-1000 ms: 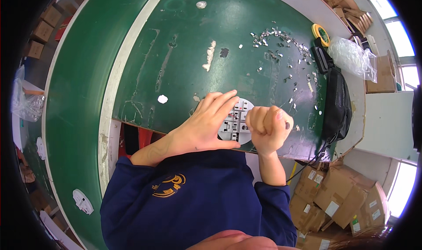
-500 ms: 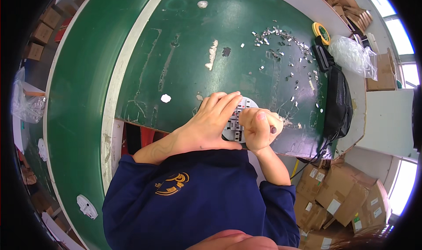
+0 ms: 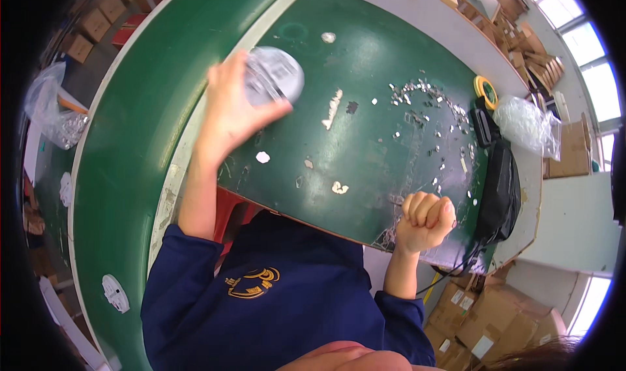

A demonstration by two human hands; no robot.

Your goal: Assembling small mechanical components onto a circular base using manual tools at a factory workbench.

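Observation:
My left hand [image 3: 228, 107] is raised over the far left of the green table, by the pale rail. It grips a round, light grey disc-shaped device [image 3: 287, 71] by its near edge, thumb on one side and fingers on the other; motion blurs its surface. My right hand [image 3: 425, 221] is closed in a fist above the table's near right part, apart from the device. What the fist holds, if anything, is hidden. Between the two hands lie small pale scraps [image 3: 340, 188] on the table.
Many small black and white parts [image 3: 433, 100] lie scattered at the right. Beyond them are yellow tape rolls [image 3: 485, 90], clear plastic [image 3: 525, 123] and a black bag [image 3: 501, 192]. A green conveyor belt [image 3: 140, 130] runs along the left, carrying another white device [image 3: 115, 293].
My left hand has carried the round device from the table's near edge to the far left. My right hand has moved off it to the right; a dark tool end showed in that fist earlier.

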